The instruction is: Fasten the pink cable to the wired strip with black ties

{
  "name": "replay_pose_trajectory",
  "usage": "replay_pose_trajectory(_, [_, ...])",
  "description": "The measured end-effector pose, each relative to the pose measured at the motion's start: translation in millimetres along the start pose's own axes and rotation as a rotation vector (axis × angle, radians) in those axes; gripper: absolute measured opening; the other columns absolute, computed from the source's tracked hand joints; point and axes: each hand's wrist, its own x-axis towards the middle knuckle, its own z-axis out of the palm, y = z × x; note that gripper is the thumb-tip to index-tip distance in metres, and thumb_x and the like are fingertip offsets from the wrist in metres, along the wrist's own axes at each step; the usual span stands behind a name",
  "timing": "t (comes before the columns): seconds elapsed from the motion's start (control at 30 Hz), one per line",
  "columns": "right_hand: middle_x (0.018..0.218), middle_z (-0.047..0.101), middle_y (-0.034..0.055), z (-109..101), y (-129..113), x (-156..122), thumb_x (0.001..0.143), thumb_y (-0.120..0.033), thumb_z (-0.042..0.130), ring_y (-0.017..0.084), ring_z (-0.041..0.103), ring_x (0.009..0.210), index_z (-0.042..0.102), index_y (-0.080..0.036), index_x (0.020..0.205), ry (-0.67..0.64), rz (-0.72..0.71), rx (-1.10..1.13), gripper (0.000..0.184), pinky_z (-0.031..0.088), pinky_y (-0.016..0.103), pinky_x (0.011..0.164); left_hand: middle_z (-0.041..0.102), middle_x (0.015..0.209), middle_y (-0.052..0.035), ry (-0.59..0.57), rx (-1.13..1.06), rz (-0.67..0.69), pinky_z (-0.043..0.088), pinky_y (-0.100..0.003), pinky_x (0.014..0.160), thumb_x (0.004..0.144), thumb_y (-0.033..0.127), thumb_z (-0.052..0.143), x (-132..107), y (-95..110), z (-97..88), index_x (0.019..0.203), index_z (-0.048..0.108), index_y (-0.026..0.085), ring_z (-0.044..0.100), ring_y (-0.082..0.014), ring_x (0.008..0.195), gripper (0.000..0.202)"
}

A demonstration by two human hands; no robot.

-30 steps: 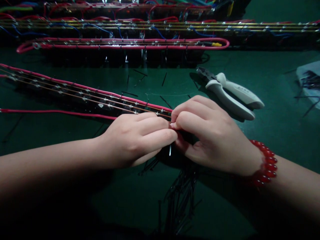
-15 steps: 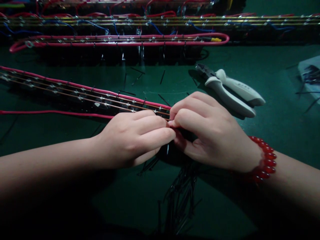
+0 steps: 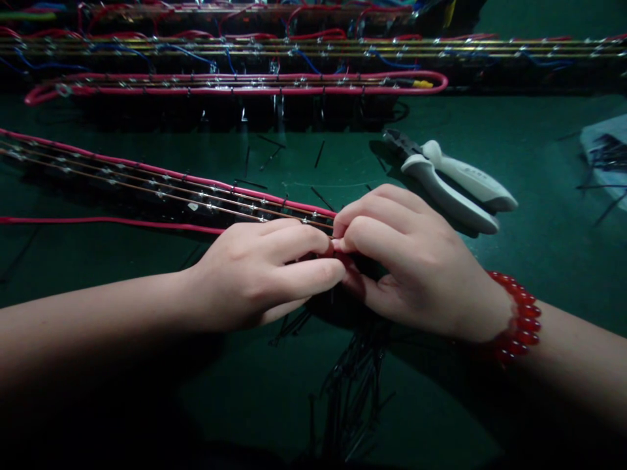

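Note:
A long strip of dark parts [image 3: 161, 192] bound with bare wires and a pink cable runs from the left edge to the middle of the green mat. My left hand [image 3: 264, 271] and my right hand [image 3: 416, 261] meet at the strip's right end, fingertips pinched together on it. Both hands are closed. What lies between the fingertips is hidden, apart from a bit of pink cable. My right wrist carries a red bead bracelet [image 3: 519, 320]. A heap of thin black cable ties [image 3: 353, 385] lies just below my hands.
White-handled cutters [image 3: 455, 183] lie on the mat beyond my right hand. More wired strips with pink, red and blue cables [image 3: 235, 85] stretch across the back. A pale tray with black ties [image 3: 607, 153] sits at the right edge. Loose black tie ends are scattered on the mat.
My hands have stayed at the strip's end with only small finger shifts. The small shiny piece seen earlier below my fingertips no longer shows.

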Motion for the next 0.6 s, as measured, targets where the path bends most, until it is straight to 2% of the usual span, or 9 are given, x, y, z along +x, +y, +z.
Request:
replay_pose_trajectory(0.37, [0.089,0.067,0.0094,0,-1,0,0.087,-0.014,0.058,0.02,0.056,0.078,0.052,-0.02,0.078,0.011,0.003,-0.012,0.012,0.046,0.036,0.067,0.071,0.093,-0.0037,0.022,-0.013,0.045,0.05,-0.028,0.066,0.098,0.017,0.054,3,0,-2.5,0.096,0.065,0.019,0.064,-0.0156,0.08,0.012])
replay_pose_trajectory(0.47, [0.088,0.067,0.0088,0,-2,1,0.088,-0.012,0.057,0.02,0.056,0.078,0.052,-0.02,0.076,0.01,0.016,-0.036,0.015,0.047,0.035,0.068,0.071,0.09,-0.0028,-0.052,-0.068,0.118,0.047,-0.032,0.063,0.098,0.022,0.056,5,6,-4.6,0.093,0.068,0.02,0.063,-0.0168,0.077,0.013])
replay_pose_trajectory(0.6, [0.086,0.067,0.01,0,-4,3,0.089,-0.01,0.055,0.021,0.056,0.078,0.054,-0.018,0.075,0.017,0.02,-0.062,0.016,0.048,0.037,0.069,0.068,0.093,-0.0021,-0.243,-0.128,0.318,0.044,-0.034,0.057,0.1,0.039,0.055,4,16,-6.9,0.099,0.07,0.021,0.059,-0.0161,0.074,0.024])
